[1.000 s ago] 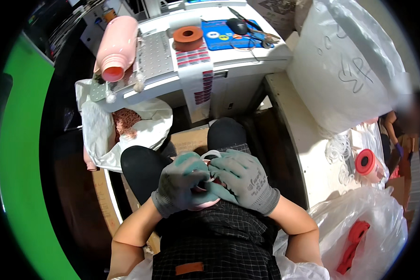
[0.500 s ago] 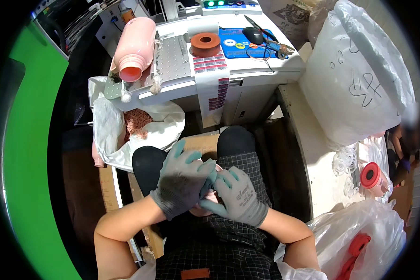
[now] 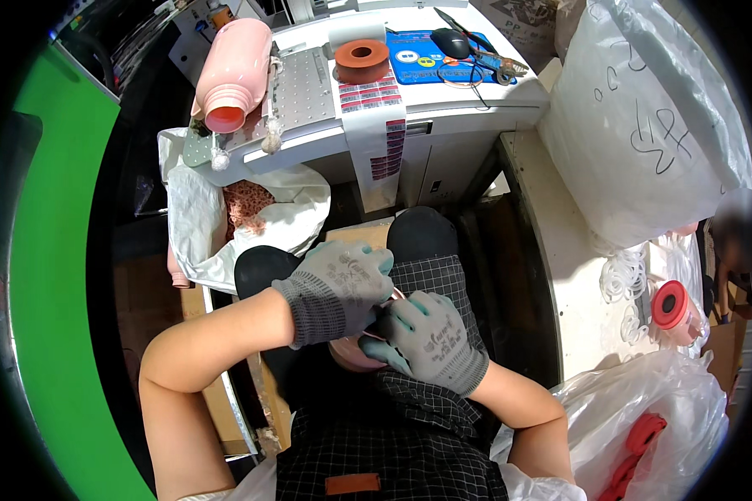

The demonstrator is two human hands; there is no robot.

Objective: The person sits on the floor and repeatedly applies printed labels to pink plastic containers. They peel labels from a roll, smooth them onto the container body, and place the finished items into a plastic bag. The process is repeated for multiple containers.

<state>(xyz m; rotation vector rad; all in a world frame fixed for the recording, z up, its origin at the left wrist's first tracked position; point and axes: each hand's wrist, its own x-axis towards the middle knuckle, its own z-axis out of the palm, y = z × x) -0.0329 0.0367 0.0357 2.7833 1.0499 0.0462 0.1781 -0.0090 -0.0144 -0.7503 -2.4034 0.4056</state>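
Note:
In my lap is a pink rounded container (image 3: 355, 355), probably a bottle, mostly hidden beneath my hands. My left hand (image 3: 338, 288), in a grey glove with teal fingertips, lies over its top with the fingers curled down round it. Gloved the same way, my right hand (image 3: 436, 341) grips it from the right, the thumb side towards my body. A thin pink edge shows between the two hands. What the fingertips pinch there is hidden.
Ahead on a white machine table lie a large pink bottle (image 3: 234, 71), a brown tape roll (image 3: 362, 61), a label strip (image 3: 371, 150) and pliers (image 3: 497, 65). A white bag (image 3: 297, 217) of pink scraps sits left; a large white sack (image 3: 643, 134) and red-lidded jar (image 3: 677, 312) right.
My left hand has turned over, its fingers now curled downward where they were raised and spread. Its elbow swung outward. My right hand stays about the container. The view has shifted slightly.

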